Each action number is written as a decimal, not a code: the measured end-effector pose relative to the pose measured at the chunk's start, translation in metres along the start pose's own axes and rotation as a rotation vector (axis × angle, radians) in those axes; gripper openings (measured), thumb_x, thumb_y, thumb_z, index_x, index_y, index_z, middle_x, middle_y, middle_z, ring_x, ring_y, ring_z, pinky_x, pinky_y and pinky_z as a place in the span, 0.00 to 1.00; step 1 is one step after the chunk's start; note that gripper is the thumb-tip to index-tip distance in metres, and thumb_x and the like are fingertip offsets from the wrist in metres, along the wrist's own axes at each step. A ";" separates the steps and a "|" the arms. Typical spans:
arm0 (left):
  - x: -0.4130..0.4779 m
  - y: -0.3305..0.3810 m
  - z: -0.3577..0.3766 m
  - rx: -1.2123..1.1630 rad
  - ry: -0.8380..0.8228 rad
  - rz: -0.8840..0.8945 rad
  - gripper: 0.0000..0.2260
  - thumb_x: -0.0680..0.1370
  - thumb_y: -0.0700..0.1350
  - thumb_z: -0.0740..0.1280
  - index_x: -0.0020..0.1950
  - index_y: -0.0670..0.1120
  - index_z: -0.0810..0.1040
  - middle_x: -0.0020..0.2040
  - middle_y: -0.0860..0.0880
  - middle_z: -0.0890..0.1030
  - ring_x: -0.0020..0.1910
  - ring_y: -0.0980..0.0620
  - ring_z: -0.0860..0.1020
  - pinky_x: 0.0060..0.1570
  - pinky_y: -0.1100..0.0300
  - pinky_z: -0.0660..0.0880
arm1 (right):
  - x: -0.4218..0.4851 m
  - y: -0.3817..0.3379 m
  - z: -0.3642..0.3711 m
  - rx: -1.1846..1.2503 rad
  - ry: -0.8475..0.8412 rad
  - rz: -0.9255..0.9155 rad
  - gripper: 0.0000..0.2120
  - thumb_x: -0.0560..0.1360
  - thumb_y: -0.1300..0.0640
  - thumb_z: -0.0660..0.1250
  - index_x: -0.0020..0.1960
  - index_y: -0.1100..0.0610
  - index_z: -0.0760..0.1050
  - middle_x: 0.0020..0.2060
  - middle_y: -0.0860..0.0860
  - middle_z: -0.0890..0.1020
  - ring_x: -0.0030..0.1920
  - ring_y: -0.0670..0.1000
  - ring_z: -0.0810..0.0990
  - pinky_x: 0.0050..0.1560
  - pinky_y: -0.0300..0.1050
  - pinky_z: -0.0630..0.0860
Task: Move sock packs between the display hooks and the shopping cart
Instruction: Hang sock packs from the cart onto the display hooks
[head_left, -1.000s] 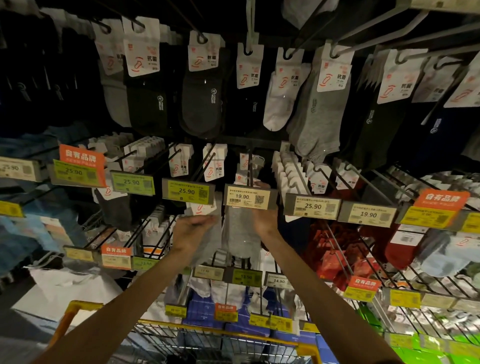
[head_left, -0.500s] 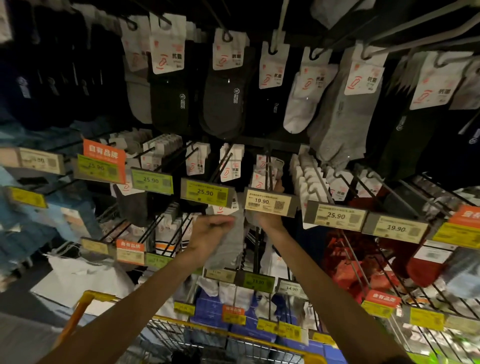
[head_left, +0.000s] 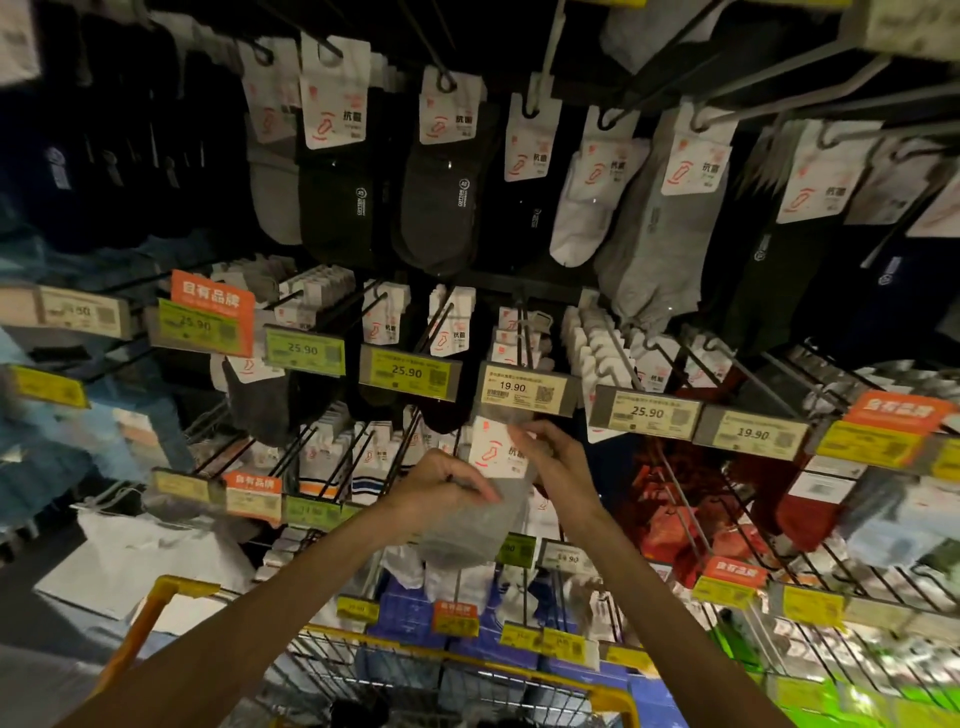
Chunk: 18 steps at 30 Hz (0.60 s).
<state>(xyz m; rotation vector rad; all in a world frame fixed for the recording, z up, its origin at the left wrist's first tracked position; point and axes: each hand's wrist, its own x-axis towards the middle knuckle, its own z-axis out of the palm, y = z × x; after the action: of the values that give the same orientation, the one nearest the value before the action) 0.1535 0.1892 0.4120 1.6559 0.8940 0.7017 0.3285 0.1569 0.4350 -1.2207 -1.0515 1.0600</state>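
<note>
Item one, sock pack (head_left: 467, 525): grey, in a clear wrap with a white header card (head_left: 492, 451), hanging in mid-air just under the 19.90 price tag (head_left: 524, 388). I cannot tell whether the card is on the display hook (head_left: 523, 319) behind that tag. Item two, left hand (head_left: 441, 486): fingers curled round the pack's body from its left side. Item three, right hand (head_left: 558, 460): thumb and fingers pinching the card's upper right edge. Clearances: the tag's lower edge sits just above the card. 25.90 tags flank it, one to the left (head_left: 408, 371) and one to the right (head_left: 647, 413), and a lower row of tags and packs lies close behind the pack. Item four, shopping cart (head_left: 524, 670): its yellow rim is well below the hands, with open air between the forearms down to its wire basket.
</note>
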 end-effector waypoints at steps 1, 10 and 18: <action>-0.003 0.001 0.002 0.015 -0.025 -0.001 0.17 0.71 0.27 0.70 0.36 0.49 0.87 0.42 0.46 0.86 0.45 0.53 0.83 0.49 0.63 0.78 | -0.002 -0.003 -0.002 -0.029 -0.020 -0.033 0.04 0.76 0.62 0.69 0.50 0.61 0.80 0.48 0.57 0.82 0.50 0.51 0.80 0.41 0.36 0.77; -0.019 0.013 0.011 -0.036 0.025 0.053 0.14 0.72 0.28 0.70 0.36 0.48 0.85 0.42 0.50 0.85 0.49 0.50 0.81 0.54 0.59 0.77 | -0.014 -0.016 0.003 0.035 0.078 -0.107 0.04 0.76 0.64 0.69 0.48 0.62 0.83 0.42 0.53 0.85 0.43 0.48 0.82 0.40 0.40 0.78; -0.028 0.014 0.019 -0.373 0.256 0.019 0.18 0.77 0.32 0.68 0.55 0.52 0.65 0.60 0.43 0.80 0.55 0.46 0.81 0.42 0.58 0.80 | -0.013 -0.016 0.006 0.094 0.159 -0.112 0.05 0.76 0.64 0.69 0.49 0.59 0.83 0.41 0.50 0.86 0.43 0.46 0.83 0.41 0.40 0.79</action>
<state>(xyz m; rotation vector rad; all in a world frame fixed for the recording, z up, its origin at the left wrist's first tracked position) 0.1569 0.1537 0.4201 1.2621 0.8645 1.0434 0.3209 0.1445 0.4508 -1.1375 -0.9263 0.9015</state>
